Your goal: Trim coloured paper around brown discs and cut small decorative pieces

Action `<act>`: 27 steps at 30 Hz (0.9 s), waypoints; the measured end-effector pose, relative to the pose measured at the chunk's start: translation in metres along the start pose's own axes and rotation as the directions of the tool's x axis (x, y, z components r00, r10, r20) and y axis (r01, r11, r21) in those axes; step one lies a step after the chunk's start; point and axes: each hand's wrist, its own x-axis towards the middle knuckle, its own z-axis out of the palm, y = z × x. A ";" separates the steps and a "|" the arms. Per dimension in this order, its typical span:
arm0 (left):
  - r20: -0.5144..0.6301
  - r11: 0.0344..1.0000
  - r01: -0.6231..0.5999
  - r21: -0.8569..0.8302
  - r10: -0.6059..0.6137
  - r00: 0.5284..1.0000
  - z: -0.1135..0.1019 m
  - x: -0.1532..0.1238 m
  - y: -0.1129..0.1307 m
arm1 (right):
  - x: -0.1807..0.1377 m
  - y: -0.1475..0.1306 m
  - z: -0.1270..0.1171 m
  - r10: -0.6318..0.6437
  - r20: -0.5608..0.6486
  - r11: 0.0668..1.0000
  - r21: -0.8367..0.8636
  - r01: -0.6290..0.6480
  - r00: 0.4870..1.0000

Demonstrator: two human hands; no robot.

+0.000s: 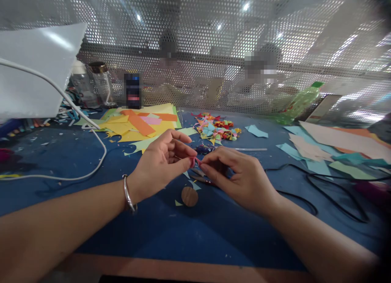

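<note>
Your left hand [163, 161] has thumb and forefinger pinched together on one end of a small red piece [197, 160], its other fingers loosely curled. Your right hand [236, 173] pinches the opposite end just as narrowly. The piece is held above the middle of the blue table [195, 242], between your fingertips, which hide most of it; it looks like thin paper, though you cannot be sure from here. With so little to grip, it could slip out, crease or tear if the two hands pull unevenly.

Just below your right fingers lie what look like scissors [200, 178], blades toward the left, handles covered by your hand. Lowering that hand without looking could bring skin against an edge. Nearer you is a round wooden disc [190, 196], with paper scraps beside it; a dropped piece could land among them.

Beyond your hands, a loose heap of small multicoloured pieces [218, 128] sits at the far middle, where a sweeping knuckle could scatter it. To the right, a black cable [336, 193] loops near your forearm and could snag. At far left, a white cable [102, 152] curves beside yellow paper sheets [122, 133] and could drag them.
</note>
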 end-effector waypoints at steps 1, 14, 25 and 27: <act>-0.012 1.000 0.014 -0.028 -0.014 1.000 0.000 0.001 -0.001 | 0.000 0.000 0.000 -0.013 -0.007 1.000 -0.006 0.013 1.000; -0.006 0.995 0.066 -0.075 -0.066 0.998 -0.002 0.003 -0.002 | 0.001 0.003 0.001 -0.031 -0.013 1.000 -0.005 0.031 0.999; 0.038 0.999 0.026 0.034 -0.027 0.999 -0.004 0.004 0.000 | 0.002 0.002 -0.001 0.040 0.037 0.999 0.028 -0.041 0.999; 0.047 0.999 0.030 0.032 -0.031 0.998 -0.005 0.004 0.001 | 0.002 0.002 -0.002 0.067 0.051 0.997 0.038 -0.069 0.996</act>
